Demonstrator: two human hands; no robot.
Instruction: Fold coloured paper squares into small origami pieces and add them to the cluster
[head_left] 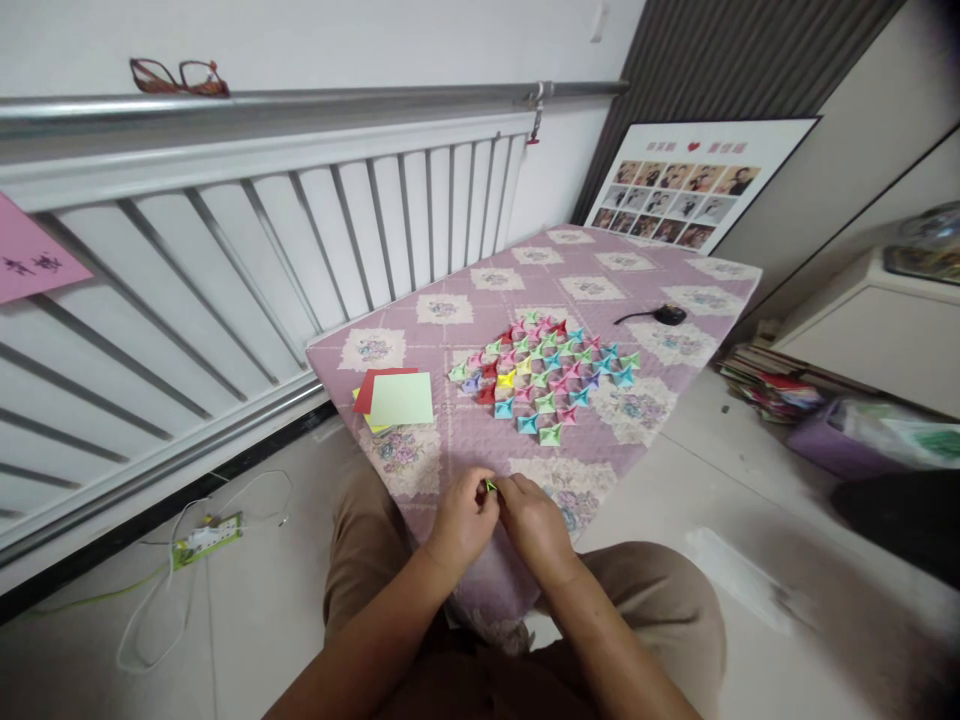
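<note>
Between my two hands is a small folded piece of green paper (491, 487), mostly covered by fingers. My left hand (466, 510) is closed, with its thumb and forefinger pinching the paper's left side. From the right, my right hand (534, 515) is closed too, fingertips pressed to the same piece. Beyond them on the table lie several small folded paper pieces (546, 403) in rows, coloured green, blue, pink, red, yellow and purple. A stack of square paper sheets (401, 398) sits to the left, pale green on top, with red and yellow edges showing beneath.
A purple patterned cloth covers the table (469, 345). A black object with a cord (670, 315) lies at its right side. Along the left runs a white radiator (315, 220), with glasses (180, 78) on the pipe above. A power strip (208, 540) rests on the floor.
</note>
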